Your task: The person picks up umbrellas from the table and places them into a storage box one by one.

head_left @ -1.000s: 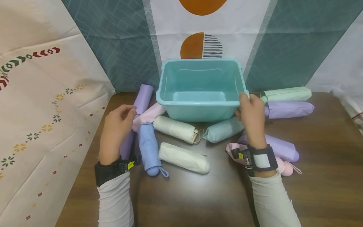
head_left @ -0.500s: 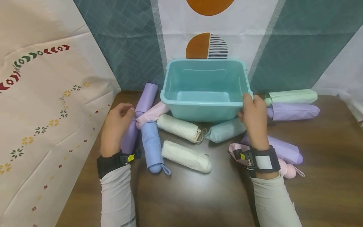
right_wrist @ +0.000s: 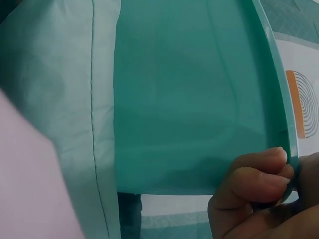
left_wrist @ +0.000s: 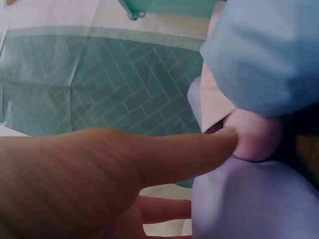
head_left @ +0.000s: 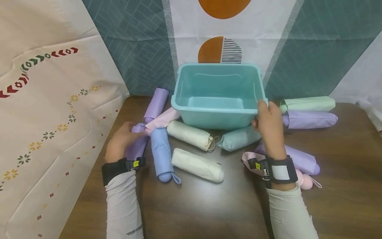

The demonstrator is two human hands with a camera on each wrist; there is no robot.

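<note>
My right hand (head_left: 271, 127) grips the front right corner of a turquoise plastic bin (head_left: 216, 119), fingers curled at its rim (right_wrist: 279, 74). Nothing lies inside the bin. My left hand (head_left: 120, 141) is at a purple folding umbrella (head_left: 138, 147) on the table's left side. In the left wrist view its thumb (left_wrist: 184, 152) stretches out straight above this umbrella (left_wrist: 249, 199), close to the pink umbrella's round knob (left_wrist: 256, 137). The other fingers reach along the umbrella's far side, partly hidden. Contact is hard to tell.
Folded umbrellas lie around: blue (head_left: 161, 152), cream (head_left: 189, 134), another cream (head_left: 197, 165), grey-green (head_left: 238, 137), pink (head_left: 163, 119) and purple (head_left: 156, 103). Green (head_left: 308, 103), purple (head_left: 311, 119) and more lie right. A patterned cloth (head_left: 143, 49) hangs behind the bin.
My left hand has lowered toward the near purple umbrella, and its thumb now points across it. My right hand keeps its grip on the bin. The whole view has shifted slightly.
</note>
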